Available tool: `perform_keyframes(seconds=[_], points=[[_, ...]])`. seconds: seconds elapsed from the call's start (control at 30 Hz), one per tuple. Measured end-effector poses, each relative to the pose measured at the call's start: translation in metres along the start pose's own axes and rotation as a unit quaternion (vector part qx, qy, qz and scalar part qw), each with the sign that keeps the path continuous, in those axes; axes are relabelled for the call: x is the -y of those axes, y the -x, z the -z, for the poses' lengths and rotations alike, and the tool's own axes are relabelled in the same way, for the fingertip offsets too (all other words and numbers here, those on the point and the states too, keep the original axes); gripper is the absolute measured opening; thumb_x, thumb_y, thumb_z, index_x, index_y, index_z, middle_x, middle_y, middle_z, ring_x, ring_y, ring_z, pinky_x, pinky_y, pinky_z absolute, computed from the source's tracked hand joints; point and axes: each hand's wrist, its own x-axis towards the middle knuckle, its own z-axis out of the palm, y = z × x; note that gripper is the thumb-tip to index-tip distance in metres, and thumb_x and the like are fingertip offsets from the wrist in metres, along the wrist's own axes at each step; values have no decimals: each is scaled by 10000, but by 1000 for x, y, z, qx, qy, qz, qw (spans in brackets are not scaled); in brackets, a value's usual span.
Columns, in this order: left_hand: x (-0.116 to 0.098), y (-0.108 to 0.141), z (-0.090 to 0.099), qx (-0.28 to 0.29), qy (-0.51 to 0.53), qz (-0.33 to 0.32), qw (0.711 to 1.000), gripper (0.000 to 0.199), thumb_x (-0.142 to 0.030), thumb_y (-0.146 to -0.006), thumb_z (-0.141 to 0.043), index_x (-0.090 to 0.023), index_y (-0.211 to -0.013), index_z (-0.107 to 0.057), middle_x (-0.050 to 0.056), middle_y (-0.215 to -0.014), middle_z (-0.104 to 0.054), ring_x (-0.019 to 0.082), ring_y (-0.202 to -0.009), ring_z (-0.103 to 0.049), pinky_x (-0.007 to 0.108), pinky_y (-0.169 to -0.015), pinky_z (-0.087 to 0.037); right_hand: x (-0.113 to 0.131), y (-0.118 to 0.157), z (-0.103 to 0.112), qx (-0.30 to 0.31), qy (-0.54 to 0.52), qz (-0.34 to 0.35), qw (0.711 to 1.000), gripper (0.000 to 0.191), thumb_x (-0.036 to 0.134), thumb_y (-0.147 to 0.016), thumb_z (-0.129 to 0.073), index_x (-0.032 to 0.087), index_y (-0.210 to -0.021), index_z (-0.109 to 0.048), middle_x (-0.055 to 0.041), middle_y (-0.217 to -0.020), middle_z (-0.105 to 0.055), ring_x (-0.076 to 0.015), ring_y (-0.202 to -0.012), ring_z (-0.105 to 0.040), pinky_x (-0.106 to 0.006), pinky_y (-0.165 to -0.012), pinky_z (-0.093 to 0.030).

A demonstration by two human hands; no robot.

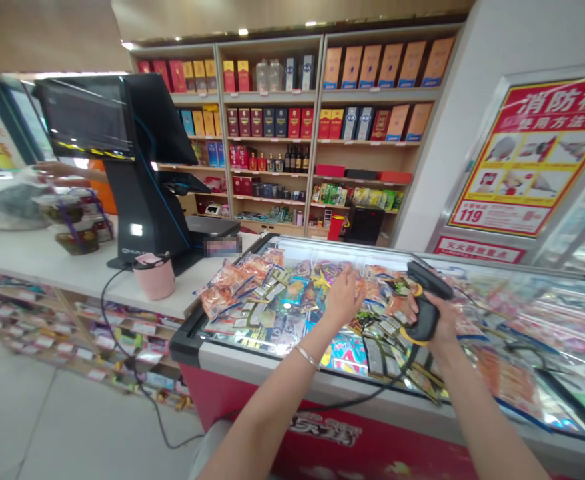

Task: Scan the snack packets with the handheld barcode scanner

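My right hand (437, 319) is wrapped round the handle of a black and yellow barcode scanner (426, 303), held over the freezer's right-hand part. To its left, my left hand (345, 293) reaches over the colourful snack packets (297, 293) with its fingers stretched out and nothing seen in them. A bracelet circles the left wrist. More packets with orange contents (227, 283) lie piled at the left end of the glass-topped freezer (232, 360). From the scanner, a black cable runs down across the freezer's front.
On the left counter (107, 280) stand a black checkout terminal (137, 160), a pink cup (153, 277) and tied jars (77, 230). Another person's hand (55, 170) is beside a plastic bag. Shelves of boxed bottles (272, 123) line the back; a loose cable hangs before the counter.
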Motion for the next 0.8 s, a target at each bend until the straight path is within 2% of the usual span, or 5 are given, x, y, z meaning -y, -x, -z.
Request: perform_keyframes(seconds=[0.13, 0.27, 0.5, 0.6, 0.8], points=[[28, 16, -36, 125, -38, 43, 990, 625, -510, -857, -476, -139, -1349, -371, 180, -1409, -409, 278, -1299, -413, 446, -1054, -371, -17, -6, 37, 0, 38, -47, 998, 229, 436, -707, -616, 233, -796, -560, 22, -541, -421, -117, -379, -388, -246, -337, -345], [39, 20, -47, 225, -39, 39, 973, 726, -665, -798, -468, -188, -1342, -407, 153, -1357, -479, 298, -1247, -469, 466, -1021, -391, -39, -14, 60, -6, 42, -94, 995, 230, 434, -718, -641, 221, -740, -558, 1, -535, -455, -120, -385, -407, -252, -344, -367], [34, 18, -49, 266, -36, -13, 963, 917, -783, -637, -541, -232, -1360, -421, 162, -1420, -414, 363, -1270, -430, 535, -1045, -320, -46, -18, 64, -11, 62, -134, 989, 290, 456, -710, -645, 219, -609, -512, -30, -482, -456, -142, -367, -409, -289, -338, -380], [35, 17, -45, 273, -63, -28, 959, 936, -770, -607, -581, -217, -1349, -440, 183, -1366, -447, 369, -1242, -452, 520, -1014, -356, -46, -18, 61, -15, 77, -146, 986, 277, 443, -698, -662, 213, -615, -531, -29, -496, -479, -137, -361, -425, -279, -334, -378], [38, 12, -36, 280, -101, 55, 953, 1041, -717, -540, -673, -168, -1380, -396, 209, -1169, -562, 390, -1049, -575, 476, -870, -462, -46, -18, 59, -13, 69, -142, 987, 260, 434, -712, -652, 204, -670, -540, -5, -530, -507, -127, -372, -452, -256, -336, -395]])
